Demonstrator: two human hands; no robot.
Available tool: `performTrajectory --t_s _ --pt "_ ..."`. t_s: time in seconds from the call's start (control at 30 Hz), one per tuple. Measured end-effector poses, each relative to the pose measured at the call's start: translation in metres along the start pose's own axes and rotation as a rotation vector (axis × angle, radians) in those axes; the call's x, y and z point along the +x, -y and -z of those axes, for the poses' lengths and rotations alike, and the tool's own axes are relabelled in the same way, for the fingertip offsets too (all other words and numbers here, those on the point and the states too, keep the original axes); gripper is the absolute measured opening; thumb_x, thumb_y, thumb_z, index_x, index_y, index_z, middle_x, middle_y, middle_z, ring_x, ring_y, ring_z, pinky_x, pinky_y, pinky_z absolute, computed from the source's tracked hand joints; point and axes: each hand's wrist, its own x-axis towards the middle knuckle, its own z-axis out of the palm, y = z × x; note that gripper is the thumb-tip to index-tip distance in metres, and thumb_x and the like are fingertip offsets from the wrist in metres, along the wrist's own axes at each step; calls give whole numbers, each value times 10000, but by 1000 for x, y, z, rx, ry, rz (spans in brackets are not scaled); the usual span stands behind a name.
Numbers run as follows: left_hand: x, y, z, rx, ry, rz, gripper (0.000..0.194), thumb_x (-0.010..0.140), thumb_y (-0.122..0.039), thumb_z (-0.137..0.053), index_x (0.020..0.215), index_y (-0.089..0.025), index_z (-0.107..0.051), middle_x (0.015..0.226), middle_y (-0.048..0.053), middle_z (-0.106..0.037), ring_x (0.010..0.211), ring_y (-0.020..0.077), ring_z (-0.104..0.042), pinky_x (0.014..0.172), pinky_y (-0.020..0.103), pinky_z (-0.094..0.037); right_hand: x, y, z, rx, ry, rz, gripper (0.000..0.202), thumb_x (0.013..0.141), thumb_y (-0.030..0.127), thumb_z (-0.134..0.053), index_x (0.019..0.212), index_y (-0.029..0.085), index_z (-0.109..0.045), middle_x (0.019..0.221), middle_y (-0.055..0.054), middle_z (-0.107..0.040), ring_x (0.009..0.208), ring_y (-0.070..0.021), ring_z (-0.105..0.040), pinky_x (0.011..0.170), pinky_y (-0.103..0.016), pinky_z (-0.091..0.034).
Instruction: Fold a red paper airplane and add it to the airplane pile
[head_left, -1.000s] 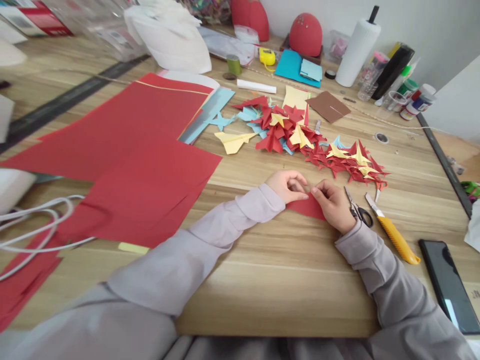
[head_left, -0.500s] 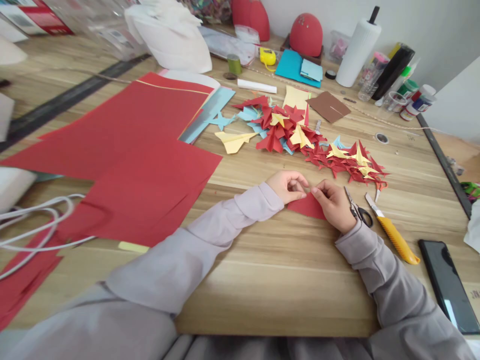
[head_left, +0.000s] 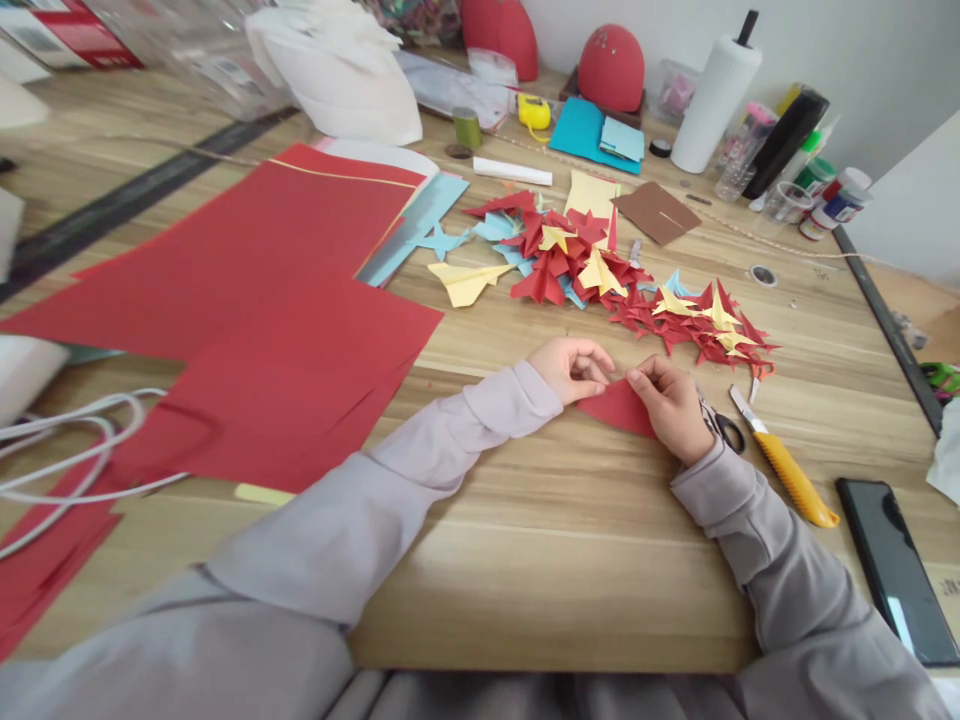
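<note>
- Red paper piece [head_left: 626, 408]: flat-looking, small, between the two hands, near the middle of the table [head_left: 555, 590]; its right part is covered by fingers.
- Right hand [head_left: 670, 405]: thumb and forefinger pinched together on the paper's upper edge, other fingers curled in.
- Left hand [head_left: 574, 370]: loosely curled, gap between thumb and forefinger, thumb tip at the paper's left edge; cannot tell whether it grips.
- Scissors [head_left: 729, 433]: dark-handled, just beside the right hand, partly hidden by it.
- Utility knife [head_left: 796, 480]: yellow handle, blade end pointing away from the person, right of the scissors.
- Phone [head_left: 896, 575]: dark screen up, farther right.
- Folded paper shapes [head_left: 551, 270]: heaped beyond both hands, mostly red, some yellow and light blue.
- Yellow paper plane [head_left: 466, 285]: at the heap's left end.
- Brown paper [head_left: 656, 212]: behind the heap.
- Large red sheets [head_left: 300, 310]: overlapping, well left of the hands; white cable [head_left: 139, 415] looped over their near left part.
- Tape measure [head_left: 534, 110]: yellow, toward the back.
</note>
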Motion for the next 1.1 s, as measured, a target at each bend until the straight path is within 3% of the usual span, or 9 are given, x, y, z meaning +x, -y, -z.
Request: performTrajectory --t_s 0.2,0.47,0.87,1.1 --pt "0 3 -10 -22 -48 -40 274 574 -102 -753 794 -119 -592 601 -26 -633 553 77 -560 590 211 -438 -1 3 -1 -28 30 31 408 818 564 -545 646 202 -470 556 45 -410 522 -101 -341 494 -256 -286" --pt "0 -1 -8 52 30 -46 168 623 -102 -660 769 -134 -584 500 -84 -501 464 50 -424 512 187 -349 -3 2 -4 -14 54 24 410 814 580 -550 663 204 -481 564 42 -415 532 -106 -348 502 -262 -292" --pt "2 -1 -4 76 89 -33 232 626 -82 -612 852 -122 -641 532 -70 -515 512 66 -461 552 197 -361 -3 2 -4 38 71 10 393 801 557 -574 656 201 -492 549 51 -401 512 -100 -329 492 -260 -273" --pt "1 -4 0 105 59 -1 259 595 -50 -598 827 -123 -686 546 -53 -552 508 62 -472 538 189 -379 -2 -2 -2 36 -1 -9 388 793 547 -585 650 199 -491 557 45 -421 534 -103 -364 501 -249 -296"
